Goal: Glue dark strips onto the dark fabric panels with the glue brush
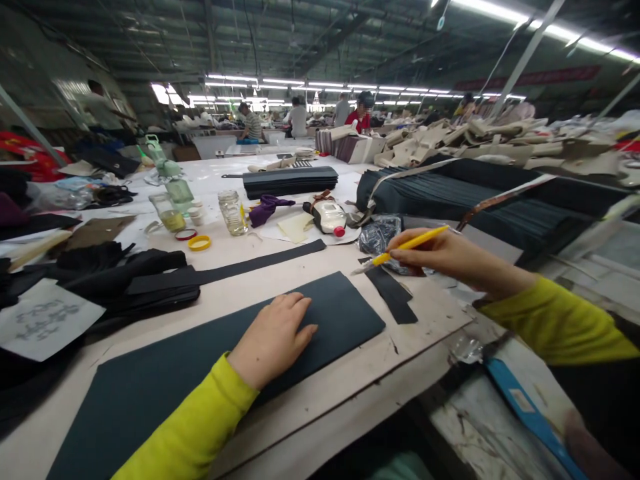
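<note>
A long dark green panel (200, 360) lies flat on the pale work board (320, 433). My left hand (275, 337) rests on it, palm down with the fingers spread. Above the board, to the right, my right hand (435, 257) is closed around a yellow brush (413, 247). The brush's pale tip points left and down, close to the panel's far right corner. Short black strips (393, 293) lie beneath and beside the brush. A longer black strip (260, 262) stretches across the board behind the panel.
Glass jars (233, 213), a yellow ring (199, 243) and a red-capped bottle (329, 217) stand or lie behind the panel. Dark stacked panels (465, 200) fill the back right. Black fabric (110, 280) with a written note lies left. Several people are far back.
</note>
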A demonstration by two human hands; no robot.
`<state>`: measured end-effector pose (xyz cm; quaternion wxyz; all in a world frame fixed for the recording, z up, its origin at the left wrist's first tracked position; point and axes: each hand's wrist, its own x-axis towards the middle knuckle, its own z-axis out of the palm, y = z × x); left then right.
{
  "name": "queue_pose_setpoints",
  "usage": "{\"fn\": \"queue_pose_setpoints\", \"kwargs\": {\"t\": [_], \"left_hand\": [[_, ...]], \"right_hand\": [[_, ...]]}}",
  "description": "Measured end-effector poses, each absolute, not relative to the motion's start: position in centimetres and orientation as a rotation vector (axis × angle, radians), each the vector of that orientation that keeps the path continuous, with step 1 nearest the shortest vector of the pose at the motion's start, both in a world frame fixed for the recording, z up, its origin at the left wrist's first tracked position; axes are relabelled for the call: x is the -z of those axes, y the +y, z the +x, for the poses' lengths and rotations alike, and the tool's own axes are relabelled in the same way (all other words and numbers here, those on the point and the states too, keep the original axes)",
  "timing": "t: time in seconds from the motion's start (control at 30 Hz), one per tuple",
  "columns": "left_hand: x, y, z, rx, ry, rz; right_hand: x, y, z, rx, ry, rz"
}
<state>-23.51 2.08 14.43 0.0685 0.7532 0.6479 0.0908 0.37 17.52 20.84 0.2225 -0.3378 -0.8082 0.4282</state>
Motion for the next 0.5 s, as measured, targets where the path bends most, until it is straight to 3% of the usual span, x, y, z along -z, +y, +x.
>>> {"fn": "queue_pose_setpoints", "kwargs": {"t": [0.27,0.5], "left_hand": [[-13.5,5.5,-21.2,-0.162,1.773,2.304],[-13.3,5.6,-21.1,-0.097,1.798,2.292]], "right_hand": [[-17.8,16.1,-2.0,-0.840,-2.297,-0.830],[-16.5,16.0,-1.1,-0.765,-2.372,-0.844]]}}
